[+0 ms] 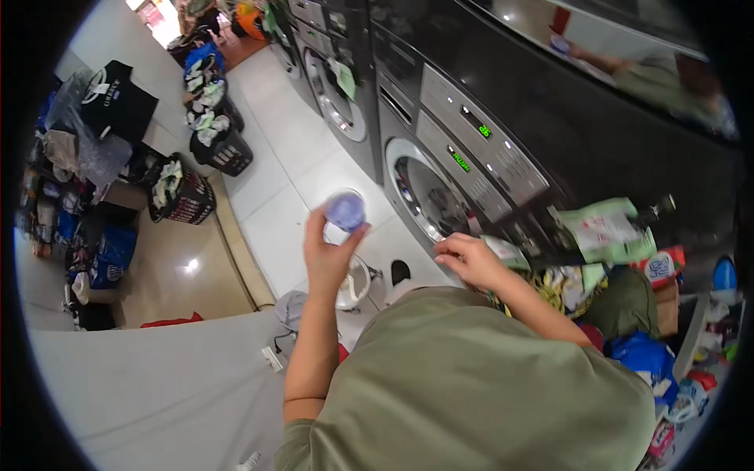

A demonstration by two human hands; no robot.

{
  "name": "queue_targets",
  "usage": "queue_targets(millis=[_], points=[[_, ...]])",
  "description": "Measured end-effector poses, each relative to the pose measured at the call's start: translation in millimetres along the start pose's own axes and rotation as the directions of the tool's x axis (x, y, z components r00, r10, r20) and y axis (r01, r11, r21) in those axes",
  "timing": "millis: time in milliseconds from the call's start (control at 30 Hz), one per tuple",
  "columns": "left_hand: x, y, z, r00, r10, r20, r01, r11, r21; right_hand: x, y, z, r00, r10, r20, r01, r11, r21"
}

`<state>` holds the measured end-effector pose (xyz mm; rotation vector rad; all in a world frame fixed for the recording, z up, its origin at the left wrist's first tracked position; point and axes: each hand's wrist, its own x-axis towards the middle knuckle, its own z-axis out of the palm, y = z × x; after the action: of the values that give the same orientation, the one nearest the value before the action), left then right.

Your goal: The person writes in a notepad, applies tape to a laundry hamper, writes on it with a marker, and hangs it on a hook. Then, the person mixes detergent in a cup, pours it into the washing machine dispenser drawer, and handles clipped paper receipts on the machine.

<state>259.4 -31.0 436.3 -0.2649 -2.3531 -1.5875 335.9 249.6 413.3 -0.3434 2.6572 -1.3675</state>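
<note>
My left hand [334, 247] is closed around a small clear cup [345, 210] with purple contents, thumb on one side and fingers on the other. It is held up over the white tiled floor. My right hand [465, 257] is at the front of a dark washing machine [428, 192], by the lower edge of its round door. Its fingers are bent together, and nothing shows in them. Green digits are lit on the control panel [471, 149]. Below my left hand, a white bucket [353, 284] is partly hidden by my wrist.
Laundry baskets [184, 196] full of clothes line the left side of the aisle. More washing machines [334, 90] continue up the row. On the right are a green-white pouch [605, 228], a heap of patterned cloth [569, 290] and a blue bag [648, 361]. A person [200, 16] is at the far end.
</note>
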Motion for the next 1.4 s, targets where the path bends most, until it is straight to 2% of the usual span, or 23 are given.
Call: queue_targets(millis=[133,233,267,467,633,733,800,933,1000,1100,1133,1167,1233,1300,1367,1400], points=[[27.4,2.2,21.1,0.999,0.042,0.034,-0.039,0.996,-0.078,72.9,-34.2,-3.8,0.984,-0.114,-0.137,0.143,0.963,0.228],[46.6,2.3,29.0,0.993,0.082,0.088,-0.075,0.994,-0.084,111.9,-60.6,-19.7,0.961,-0.198,-0.194,0.249,0.922,0.296],[53.8,3.0,30.2,0.988,0.098,0.120,-0.088,0.993,-0.084,120.0,-66.7,-27.3,0.964,-0.216,-0.156,0.249,0.940,0.232],[88.7,-3.1,38.4,0.952,0.168,0.255,-0.148,0.984,-0.096,152.9,-75.5,-41.4,0.965,-0.207,-0.162,0.231,0.962,0.144],[116.9,-18.1,55.9,0.888,0.270,0.371,-0.231,0.962,-0.147,160.4,-63.4,-31.8,0.938,-0.098,-0.331,0.154,0.977,0.150],[134.9,-26.4,68.7,0.852,0.269,0.449,-0.198,0.960,-0.198,169.6,-57.2,-28.2,0.900,-0.074,-0.429,0.135,0.984,0.113],[149.6,-28.3,73.7,0.815,0.265,0.516,-0.163,0.958,-0.235,177.6,-57.6,-25.7,0.874,-0.027,-0.486,0.088,0.991,0.105],[185.4,-51.8,82.5,0.696,0.366,0.618,-0.228,0.929,-0.293,197.8,-51.5,-15.0,0.800,-0.007,-0.600,-0.004,1.000,-0.017],[210.3,-61.5,74.7,0.637,0.422,0.645,-0.241,0.904,-0.354,215.3,-54.3,-2.9,0.741,0.026,-0.671,-0.035,0.999,-0.001],[250.4,-94.6,51.6,0.574,0.373,0.729,-0.150,0.923,-0.354,250.5,-60.0,19.8,0.651,0.035,-0.758,-0.065,0.998,-0.010],[268.2,-112.8,40.8,0.551,0.375,0.745,-0.198,0.927,-0.320,262.5,-58.2,26.7,0.622,0.056,-0.781,-0.073,0.997,0.014],[287.0,-137.9,31.5,0.559,0.307,0.770,-0.136,0.950,-0.280,275.9,-58.8,33.3,0.592,0.080,-0.802,-0.080,0.996,0.040],[320.6,-199.6,23.0,0.563,0.167,0.810,-0.003,0.980,-0.199,299.3,-66.0,46.3,0.506,0.247,-0.826,-0.121,0.969,0.216],[361.1,-264.0,25.6,0.695,0.030,0.718,0.042,0.996,-0.082,324.7,-87.8,52.0,0.431,0.320,-0.844,-0.071,0.944,0.322],[414.1,-291.6,28.9,0.801,0.021,0.599,0.016,0.998,-0.055,344.4,-104.7,55.2,0.408,0.310,-0.859,-0.090,0.950,0.300],[440.5,-295.7,32.8,0.827,0.071,0.558,-0.033,0.996,-0.077,352.8,-114.7,56.8,0.402,0.310,-0.862,-0.121,0.951,0.286]])
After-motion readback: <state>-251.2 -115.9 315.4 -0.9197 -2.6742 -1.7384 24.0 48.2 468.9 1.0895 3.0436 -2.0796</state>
